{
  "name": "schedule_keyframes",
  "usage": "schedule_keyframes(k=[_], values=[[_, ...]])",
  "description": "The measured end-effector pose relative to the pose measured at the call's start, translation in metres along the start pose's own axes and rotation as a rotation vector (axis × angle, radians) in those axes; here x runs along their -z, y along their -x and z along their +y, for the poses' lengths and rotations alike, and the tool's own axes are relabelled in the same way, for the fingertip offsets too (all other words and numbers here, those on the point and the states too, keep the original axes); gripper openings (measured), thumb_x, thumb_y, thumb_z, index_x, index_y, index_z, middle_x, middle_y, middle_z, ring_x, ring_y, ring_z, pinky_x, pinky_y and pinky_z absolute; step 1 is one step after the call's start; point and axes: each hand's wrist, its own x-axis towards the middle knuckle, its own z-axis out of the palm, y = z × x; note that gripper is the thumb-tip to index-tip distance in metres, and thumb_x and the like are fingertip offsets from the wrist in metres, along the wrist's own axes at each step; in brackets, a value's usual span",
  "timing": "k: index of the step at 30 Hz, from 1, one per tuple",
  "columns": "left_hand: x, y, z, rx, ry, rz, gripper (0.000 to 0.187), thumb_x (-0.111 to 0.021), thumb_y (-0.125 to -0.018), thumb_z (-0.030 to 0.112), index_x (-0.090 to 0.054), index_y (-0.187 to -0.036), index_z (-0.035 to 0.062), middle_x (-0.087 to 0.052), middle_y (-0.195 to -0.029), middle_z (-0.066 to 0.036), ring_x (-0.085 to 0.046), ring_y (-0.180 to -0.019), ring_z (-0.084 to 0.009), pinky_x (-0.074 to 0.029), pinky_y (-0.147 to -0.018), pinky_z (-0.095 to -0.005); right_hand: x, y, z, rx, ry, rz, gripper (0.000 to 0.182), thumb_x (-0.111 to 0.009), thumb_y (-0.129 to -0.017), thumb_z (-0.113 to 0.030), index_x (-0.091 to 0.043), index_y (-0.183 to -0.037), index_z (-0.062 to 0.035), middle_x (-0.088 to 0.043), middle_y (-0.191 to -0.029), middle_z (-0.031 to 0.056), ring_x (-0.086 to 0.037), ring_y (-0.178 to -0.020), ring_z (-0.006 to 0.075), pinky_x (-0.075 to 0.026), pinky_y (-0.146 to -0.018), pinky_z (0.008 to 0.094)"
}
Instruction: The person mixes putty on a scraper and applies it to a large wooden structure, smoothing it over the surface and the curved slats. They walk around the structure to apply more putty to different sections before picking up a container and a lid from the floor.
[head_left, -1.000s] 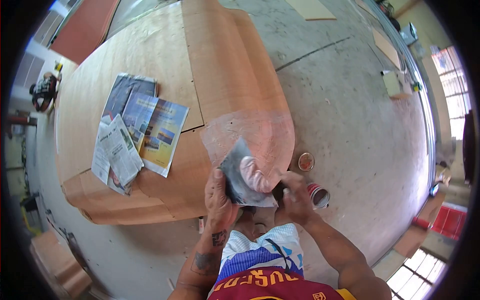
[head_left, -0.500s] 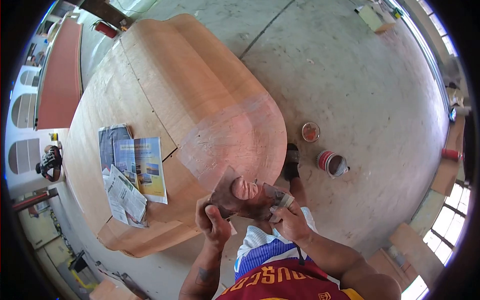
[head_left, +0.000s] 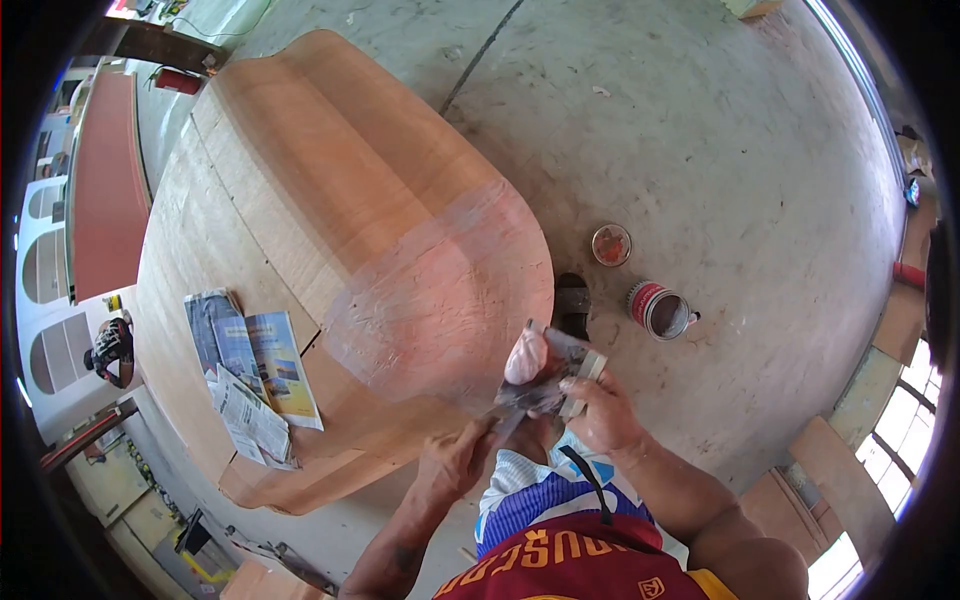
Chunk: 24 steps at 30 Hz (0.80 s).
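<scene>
My left hand (head_left: 455, 462) is closed on a thin, flat putty spreader (head_left: 512, 424) smeared dark. Its blade meets the lower edge of a second flat spreader (head_left: 567, 352), which has a pale strip along its back. My right hand (head_left: 603, 412) grips that strip. A pink lump of putty (head_left: 526, 358) sits on the right-hand spreader. Just beyond my hands lies the rounded end of a large curved plywood form (head_left: 330, 130). A wide pinkish putty coat (head_left: 440, 290) covers that end.
Folded newspapers (head_left: 262, 375) lie on the plywood. On the floor at right stand an open can (head_left: 650, 303) and a round lid (head_left: 611, 245) with reddish residue. My foot (head_left: 573, 305) is beside the form. Another person (head_left: 112, 350) bends at far left.
The putty lump has gone from the left-hand spreader to the right-hand one. My left hand has lowered and turned, bringing its blade under the other. The view has shifted slightly.
</scene>
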Motion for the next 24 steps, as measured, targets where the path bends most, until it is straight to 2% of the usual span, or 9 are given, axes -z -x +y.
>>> schedule_keyframes(k=[3, 6, 9, 11, 12, 14, 18, 21, 24], values=[[-0.015, -0.011, -0.008, 0.138, 0.103, 0.097, 0.019, -0.063, -0.094, 0.012, -0.064, -0.113, 0.0096, -0.063, -0.071, -0.016, -0.065, -0.057, -0.0307, -0.052, -0.057, -0.0382, 0.022, -0.029, -0.054, 0.15, 0.21, -0.083, 0.052, -0.047, -0.091, 0.0, -0.042, -0.143, 0.0018, -0.056, -0.135, 0.0154, -0.059, -0.122, 0.0271, -0.051, -0.102, 0.0441], [-0.017, -0.021, -0.064, 0.373, 0.336, 0.548, 0.018, -0.055, -0.103, 0.019, -0.061, -0.11, 0.0038, -0.063, -0.095, -0.012, -0.06, -0.083, -0.0189, -0.047, -0.069, -0.0334, 0.072, -0.081, -0.107, 0.071, 0.186, -0.015, 0.05, -0.049, -0.09, -0.001, -0.046, -0.14, 0.0013, -0.06, -0.13, 0.0134, -0.062, -0.116, 0.025, -0.055, -0.094, 0.0415], [0.048, -0.036, -0.131, 0.78, 0.314, 0.817, 0.043, -0.044, -0.108, 0.028, -0.053, -0.135, -0.0041, -0.055, -0.131, -0.018, -0.051, -0.123, -0.0269, -0.044, -0.104, -0.0356, 0.155, -0.151, -0.13, -0.027, 0.311, 0.082, 0.049, -0.05, -0.09, -0.003, -0.05, -0.138, -0.001, -0.063, -0.124, 0.0099, -0.064, -0.109, 0.0203, -0.056, -0.088, 0.0379], [0.084, -0.058, -0.164, 0.723, 0.057, 1.075, 0.051, -0.042, -0.108, 0.028, -0.043, -0.145, -0.0068, -0.046, -0.146, -0.021, -0.044, -0.135, -0.0311, -0.039, -0.112, -0.0396, 0.198, -0.189, -0.137, -0.074, 0.381, 0.146, 0.045, -0.05, -0.09, -0.005, -0.053, -0.135, -0.0022, -0.065, -0.118, 0.0079, -0.065, -0.102, 0.0171, -0.056, -0.083, 0.035], [0.098, -0.063, -0.179, 0.738, -0.116, 1.002, 0.052, -0.042, -0.107, 0.026, -0.04, -0.146, -0.0076, -0.043, -0.15, -0.022, -0.042, -0.138, -0.0316, -0.039, -0.113, -0.0393, 0.212, -0.206, -0.135, -0.081, 0.408, 0.164, 0.043, -0.05, -0.09, -0.007, -0.055, -0.133, -0.0025, -0.065, -0.115, 0.0071, -0.065, -0.098, 0.0156, -0.057, -0.08, 0.0335], [0.118, -0.062, -0.207, 0.785, -0.126, 0.959, 0.052, -0.042, -0.106, 0.023, -0.037, -0.148, -0.0068, -0.042, -0.15, -0.021, -0.042, -0.136, -0.0307, -0.041, -0.109, -0.0375, 0.234, -0.241, -0.129, -0.112, 0.496, 0.168, 0.038, -0.051, -0.091, -0.009, -0.058, -0.128, -0.003, -0.066, -0.109, 0.0057, -0.065, -0.091, 0.0136, -0.057, -0.076, 0.0317], [0.14, -0.04, -0.274, 0.924, 0.528, 1.07, 0.05, -0.044, -0.104, 0.016, -0.038, -0.15, -0.0002, -0.049, -0.138, -0.015, -0.053, -0.114, -0.0252, -0.051, -0.09, -0.0316, 0.277, -0.305, -0.112, -0.21, 0.672, 0.116, 0.03, -0.052, -0.092, -0.012, -0.063, -0.118, -0.0035, -0.066, -0.098, 0.0037, -0.063, -0.084, 0.0111, -0.056, -0.069, 0.0296], [0.121, -0.037, -0.287, 0.816, 0.76, 1.101, 0.037, -0.048, -0.105, 0.023, -0.053, -0.137, 0.0072, -0.056, -0.099, -0.002, -0.048, -0.073, -0.0096, -0.043, -0.056, -0.0184, 0.287, -0.337, -0.107, -0.247, 0.737, 0.111, 0.027, -0.054, -0.091, -0.016, -0.065, -0.113, -0.004, -0.066, -0.092, 0.0031, -0.062, -0.08, 0.0106, -0.055, -0.066, 0.0289], [0.117, -0.051, -0.264, 0.773, 1.152, 1.142, 0.027, -0.05, -0.105, 0.034, -0.061, -0.119, 0.0131, -0.051, -0.076, 0.006, -0.043, -0.061, -0.0034, -0.034, -0.045, -0.0145, 0.293, -0.366, -0.101, -0.252, 0.799, 0.108, 0.028, -0.056, -0.09, -0.02, -0.066, -0.11, -0.0049, -0.065, -0.089, 0.003, -0.062, -0.078, 0.0118, -0.055, -0.064, 0.0301]])
